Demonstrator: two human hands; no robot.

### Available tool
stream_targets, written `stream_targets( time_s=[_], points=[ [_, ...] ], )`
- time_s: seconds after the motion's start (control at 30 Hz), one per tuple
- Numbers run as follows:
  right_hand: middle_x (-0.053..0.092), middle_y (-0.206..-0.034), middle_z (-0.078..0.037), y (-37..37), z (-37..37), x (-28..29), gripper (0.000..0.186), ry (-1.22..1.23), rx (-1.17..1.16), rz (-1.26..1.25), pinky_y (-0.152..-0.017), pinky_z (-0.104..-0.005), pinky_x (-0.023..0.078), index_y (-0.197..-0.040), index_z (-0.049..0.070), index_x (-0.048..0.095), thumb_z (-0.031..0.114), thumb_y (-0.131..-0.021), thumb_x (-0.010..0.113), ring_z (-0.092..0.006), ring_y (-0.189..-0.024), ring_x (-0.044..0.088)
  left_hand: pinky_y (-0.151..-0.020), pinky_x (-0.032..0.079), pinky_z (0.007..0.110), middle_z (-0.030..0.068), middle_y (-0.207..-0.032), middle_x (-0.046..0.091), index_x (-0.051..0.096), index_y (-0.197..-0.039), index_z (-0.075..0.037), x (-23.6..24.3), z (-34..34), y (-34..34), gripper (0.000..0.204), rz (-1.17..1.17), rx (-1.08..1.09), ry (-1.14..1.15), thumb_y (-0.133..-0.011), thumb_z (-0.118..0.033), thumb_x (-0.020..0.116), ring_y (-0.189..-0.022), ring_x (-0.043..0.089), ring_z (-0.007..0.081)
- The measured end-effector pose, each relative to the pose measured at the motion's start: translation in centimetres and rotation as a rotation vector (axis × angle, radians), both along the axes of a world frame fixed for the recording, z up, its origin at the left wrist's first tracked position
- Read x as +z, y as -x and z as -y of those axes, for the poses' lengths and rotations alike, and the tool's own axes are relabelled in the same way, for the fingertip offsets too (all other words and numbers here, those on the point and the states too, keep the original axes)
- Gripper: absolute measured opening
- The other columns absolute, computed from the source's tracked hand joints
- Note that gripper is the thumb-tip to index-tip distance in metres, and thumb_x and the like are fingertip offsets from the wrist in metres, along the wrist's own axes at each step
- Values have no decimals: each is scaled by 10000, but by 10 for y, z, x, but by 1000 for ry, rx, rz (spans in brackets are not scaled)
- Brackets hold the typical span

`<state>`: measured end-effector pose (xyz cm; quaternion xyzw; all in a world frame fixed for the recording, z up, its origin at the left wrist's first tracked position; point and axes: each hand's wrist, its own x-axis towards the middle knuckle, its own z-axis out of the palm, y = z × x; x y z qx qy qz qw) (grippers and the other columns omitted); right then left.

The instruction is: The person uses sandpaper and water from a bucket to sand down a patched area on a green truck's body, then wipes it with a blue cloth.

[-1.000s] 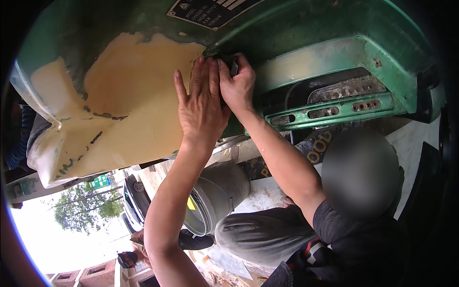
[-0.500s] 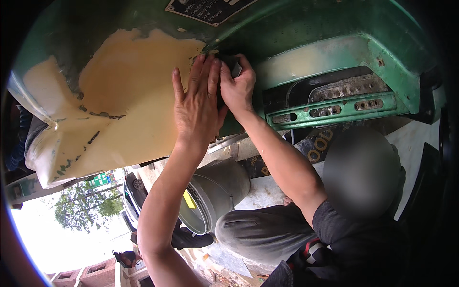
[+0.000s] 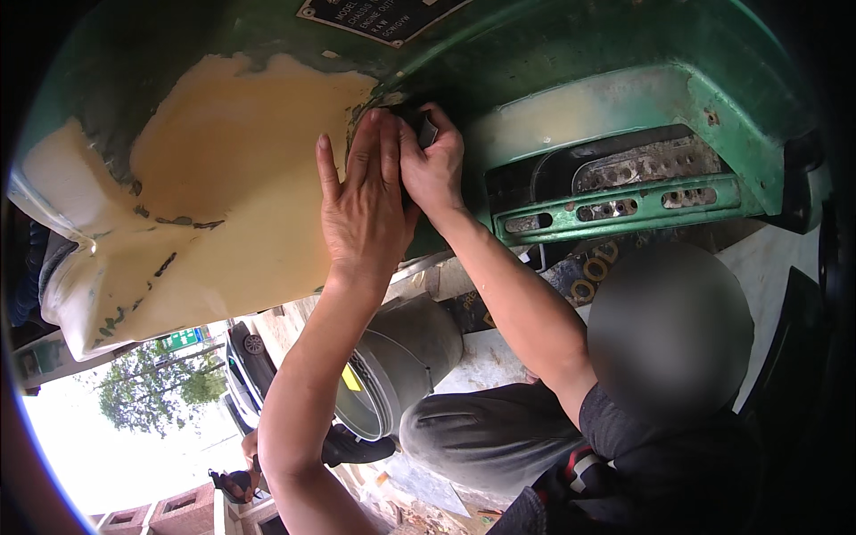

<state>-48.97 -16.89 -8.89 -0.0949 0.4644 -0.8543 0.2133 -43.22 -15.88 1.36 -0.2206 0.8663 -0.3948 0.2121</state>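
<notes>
Slightly lower on the one green panel (image 3: 553, 62) than half a second ago, the left hand (image 3: 361, 214) and the right hand (image 3: 435, 174) are sitting side by side, and the single plate (image 3: 383, 18) above them is showing farther left. From where I'm standing, the left hand is lying flat, its longer fingers pressing together, the little finger spreading away. The right hand is pinching one dark block (image 3: 428, 131), holding it by the left fingertips; I cannot tell whether those are touching it. One large tan patch (image 3: 241, 134) is stretching leftward, one bar (image 3: 642, 204) with three slots is running rightward, and one bucket (image 3: 410, 348) is showing below.
</notes>
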Motion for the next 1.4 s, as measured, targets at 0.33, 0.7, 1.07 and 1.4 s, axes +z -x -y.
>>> stream_targets(
  time_s=[0.33, 0.7, 1.07, 1.4],
  points=[
    [703, -833, -102, 3, -5, 2, 63, 63, -60, -8, -685, -313, 516, -997, -23, 616, 31, -967, 632, -135, -767, 652, -1275, 17, 587, 32, -1677, 281, 282, -1619, -123, -7, 3, -5, 889, -71, -45, -42, -871, -406, 668, -1581, 178, 171],
    [722, -823, -110, 13, -11, 7, 77, 146, -64, 13, -686, -315, 541, -963, -14, 625, 57, -982, 645, -125, -780, 670, -1273, 22, 588, 43, -1677, 284, 274, -1621, -103, 3, -6, -2, 921, -94, 75, -166, -866, -445, 675, -1585, 160, 165],
    [722, -818, -114, 17, -9, 3, 70, 111, -79, -13, -670, -329, 530, -959, -6, 639, 62, -975, 643, -165, -727, 671, -1275, 18, 582, 28, -1660, 320, 303, -1610, -94, -2, -2, 1, 878, -104, 40, -107, -885, -454, 645, -1575, 192, 158],
    [724, -819, -145, 15, -7, 7, 70, 121, -59, -7, -674, -328, 530, -963, -10, 627, 56, -970, 652, -149, -731, 667, -1273, 10, 577, 40, -1660, 327, 309, -1608, -98, -6, -4, 7, 866, -160, 30, -74, -893, -465, 630, -1578, 184, 156]
  ],
)
